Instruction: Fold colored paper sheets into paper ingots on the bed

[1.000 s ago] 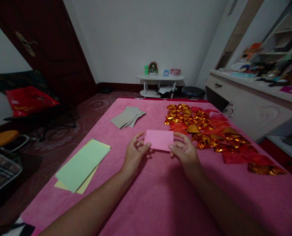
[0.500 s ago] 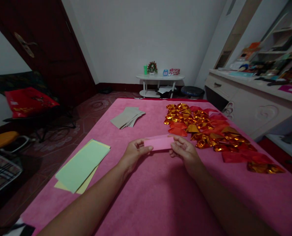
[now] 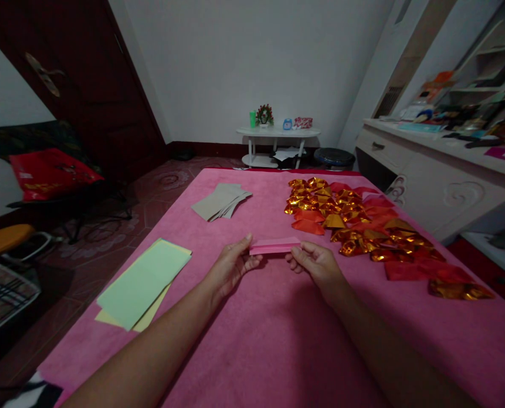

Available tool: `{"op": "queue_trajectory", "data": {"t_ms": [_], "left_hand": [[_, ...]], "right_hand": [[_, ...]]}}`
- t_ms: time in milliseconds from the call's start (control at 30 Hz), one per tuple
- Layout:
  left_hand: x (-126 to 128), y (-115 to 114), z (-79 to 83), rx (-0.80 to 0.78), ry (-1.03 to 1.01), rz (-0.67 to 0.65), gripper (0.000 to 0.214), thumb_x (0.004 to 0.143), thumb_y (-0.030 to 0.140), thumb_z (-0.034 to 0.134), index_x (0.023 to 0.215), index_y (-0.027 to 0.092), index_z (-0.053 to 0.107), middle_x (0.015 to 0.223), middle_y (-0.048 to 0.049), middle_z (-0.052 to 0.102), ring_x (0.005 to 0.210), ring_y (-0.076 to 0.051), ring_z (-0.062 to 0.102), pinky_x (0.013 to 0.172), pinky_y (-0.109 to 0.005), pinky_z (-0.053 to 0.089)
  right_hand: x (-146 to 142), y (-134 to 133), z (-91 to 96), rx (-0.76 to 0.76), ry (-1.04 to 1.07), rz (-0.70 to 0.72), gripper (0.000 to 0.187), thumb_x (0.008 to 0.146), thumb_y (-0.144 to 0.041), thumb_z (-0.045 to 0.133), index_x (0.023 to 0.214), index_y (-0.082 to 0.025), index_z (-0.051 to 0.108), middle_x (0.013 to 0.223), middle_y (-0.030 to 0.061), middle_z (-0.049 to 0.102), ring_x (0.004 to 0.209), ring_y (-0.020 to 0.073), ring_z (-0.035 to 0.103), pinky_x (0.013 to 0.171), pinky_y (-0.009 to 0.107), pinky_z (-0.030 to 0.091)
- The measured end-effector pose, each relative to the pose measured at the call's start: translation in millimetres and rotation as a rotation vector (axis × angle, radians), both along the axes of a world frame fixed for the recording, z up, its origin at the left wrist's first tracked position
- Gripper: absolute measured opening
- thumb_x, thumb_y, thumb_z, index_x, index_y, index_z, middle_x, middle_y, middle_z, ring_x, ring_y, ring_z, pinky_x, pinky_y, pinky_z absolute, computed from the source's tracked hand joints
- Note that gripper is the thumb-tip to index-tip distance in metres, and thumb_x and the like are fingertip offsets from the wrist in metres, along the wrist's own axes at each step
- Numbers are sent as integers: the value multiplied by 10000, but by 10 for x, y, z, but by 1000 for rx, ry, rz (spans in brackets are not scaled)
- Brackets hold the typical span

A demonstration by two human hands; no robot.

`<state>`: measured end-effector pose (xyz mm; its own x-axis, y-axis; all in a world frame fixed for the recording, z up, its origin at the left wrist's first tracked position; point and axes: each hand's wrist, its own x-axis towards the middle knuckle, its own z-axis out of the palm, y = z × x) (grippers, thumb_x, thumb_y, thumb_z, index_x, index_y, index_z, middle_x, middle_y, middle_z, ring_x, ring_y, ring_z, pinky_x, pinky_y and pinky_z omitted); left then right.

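A folded pink paper (image 3: 274, 245) is held just above the pink cloth (image 3: 278, 340) near the middle of the table. My left hand (image 3: 231, 265) pinches its left end with thumb and fingers. At its right end my right hand (image 3: 317, 263) grips it the same way. The paper shows as a narrow strip, seen almost edge-on. A heap of gold and red foil pieces (image 3: 363, 226) lies close to the right of my right hand.
Green and yellow sheets (image 3: 144, 281) lie stacked at the left of the table. A fan of grey cards (image 3: 221, 202) sits further back. A white dresser (image 3: 439, 181) stands on the right, a small white table (image 3: 278, 141) by the far wall.
The pink paper went from a flat rectangle to a narrow folded strip. Both hands stayed on its ends and closed tighter on it.
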<state>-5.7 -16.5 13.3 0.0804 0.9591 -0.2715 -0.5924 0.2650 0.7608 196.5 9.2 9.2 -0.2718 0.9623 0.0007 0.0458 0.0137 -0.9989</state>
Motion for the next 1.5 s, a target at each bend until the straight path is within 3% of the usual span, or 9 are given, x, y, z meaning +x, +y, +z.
{"op": "queue_trajectory", "data": {"t_ms": [300,467,700,833,1000,1200,1300,1367,1500], "left_hand": [[27,-14,-21,105,213,-38,264,657,288,787,777,70,700,655,-46,668,551,-74,589,559,-161,480],[41,-22,-34,265,450,51,231,608,233,803,786,113,718,708,-39,687,606,-108,587,605,-214,460],[-12,-53,-19,774,1031,271,69,753,171,660,767,186,726,732,-26,616,696,-131,559,632,-235,441],[-44,-103,26,994,1154,355,143,791,154,589,839,204,715,972,-66,616,873,-165,576,721,-280,470],[-77,-121,67,1071,1352,459,134,780,176,611,859,224,708,1225,-85,546,1118,-239,500,835,-367,453],[-45,-99,36,1014,1337,442,98,773,184,656,830,232,719,1130,-69,590,1046,-210,538,830,-356,469],[-23,-79,29,833,1288,376,78,757,265,692,727,201,724,1100,-82,588,1038,-222,547,848,-371,480],[-25,-60,24,741,1299,315,142,760,307,688,680,194,722,1146,-87,580,1084,-239,532,898,-404,466],[-63,-26,4,813,1445,284,257,681,454,734,780,217,743,1322,-91,508,1223,-291,427,1010,-488,369]], "right_hand": [[23,-9,3,-20,46,13,354,719,-510,676,764,-160,653,610,18,611,556,123,546,527,235,436],[27,28,-50,-4,76,-30,327,595,-418,790,762,-168,660,658,11,617,588,135,563,564,255,464],[24,-35,54,563,-67,-217,21,710,-189,704,697,-204,701,962,58,599,891,194,594,747,317,498],[55,-73,96,855,-211,-305,161,724,-80,653,716,-226,721,1197,73,527,1056,238,550,798,376,494],[79,-85,102,975,-285,-359,182,717,-63,649,713,-232,718,1282,64,480,1123,267,509,809,414,499],[41,-93,117,848,-273,-279,86,764,-148,649,765,-217,699,895,53,628,857,198,604,748,342,503],[25,-61,56,602,-234,-225,32,754,-225,665,755,-196,676,721,26,622,690,167,598,623,283,496],[20,-28,6,381,-167,-192,139,723,-315,691,753,-181,667,634,10,605,563,146,567,521,259,469],[31,24,-38,136,-60,-152,334,639,-475,734,726,-161,658,524,-5,568,458,124,519,448,241,433]]}}
